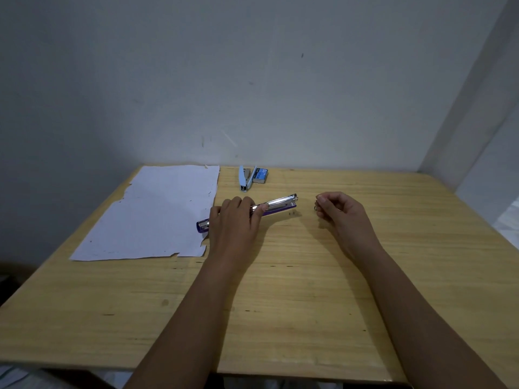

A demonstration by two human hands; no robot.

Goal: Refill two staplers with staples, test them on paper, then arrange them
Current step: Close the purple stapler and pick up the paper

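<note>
Purple stapler (276,206) gripped by left hand (234,223); right hand (335,210) pinches staples (316,207).

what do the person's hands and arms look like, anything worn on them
Both forearms are bare as far as the view shows: no sleeves, no gloves, no watch or bracelet. The left hand and right hand show no rings that I can make out.

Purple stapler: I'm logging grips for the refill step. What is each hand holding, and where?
Left hand pins the opened purple stapler around its middle. Right hand pinches something small, probably staples, at its fingertips.
</note>
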